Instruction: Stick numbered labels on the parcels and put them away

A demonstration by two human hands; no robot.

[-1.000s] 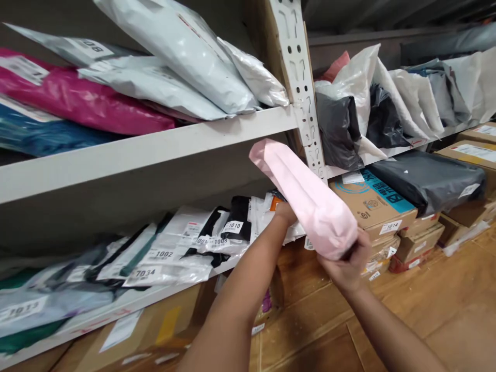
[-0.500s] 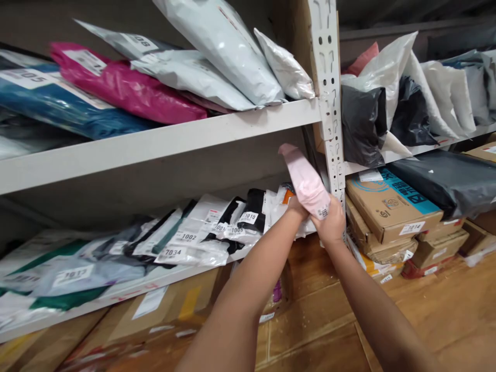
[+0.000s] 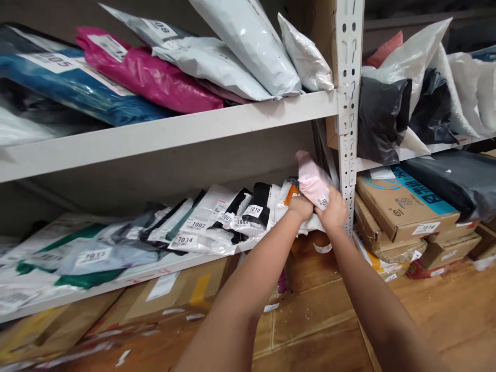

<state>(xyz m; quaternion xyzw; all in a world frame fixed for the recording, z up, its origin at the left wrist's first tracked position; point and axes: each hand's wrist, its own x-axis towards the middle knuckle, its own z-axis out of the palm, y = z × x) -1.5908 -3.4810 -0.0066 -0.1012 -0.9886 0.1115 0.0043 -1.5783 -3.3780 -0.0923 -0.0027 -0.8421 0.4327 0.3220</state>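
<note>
Smooth, grained wooden boards make up the floor (image 3: 310, 315) nearest, and at the left on it sits a flat-sided cardboard box (image 3: 176, 292) with a strip of shiny yellow tape (image 3: 200, 289). Above that box, the painted lower shelf (image 3: 151, 272) bears a slanting row of thin, wrinkled plastic packets (image 3: 209, 206), white, black and green, with printed paper labels. Near the row's right end stands a pink packet (image 3: 310, 175), narrow, softly creased and leaning, with a small white label near its bottom. To the right, stiff brown boxes (image 3: 406, 206) are stacked with squared edges. Farther up, the upper shelf (image 3: 232, 116) carries plump, glossy bags: a blue bag (image 3: 96, 85) at left, a magenta bag (image 3: 155, 77) and pale grey bags (image 3: 259, 51). A metal post (image 3: 349, 93), punched with slots, rises at their right. The right hand (image 3: 334, 211) is closed on the lower end of the pink packet. The left hand (image 3: 302, 207) is beside it, its fingers bent out of sight, so I cannot tell how far open it is or whether it grips anything. The pink packet slants up and away beyond both hands, just left of the post.
</note>
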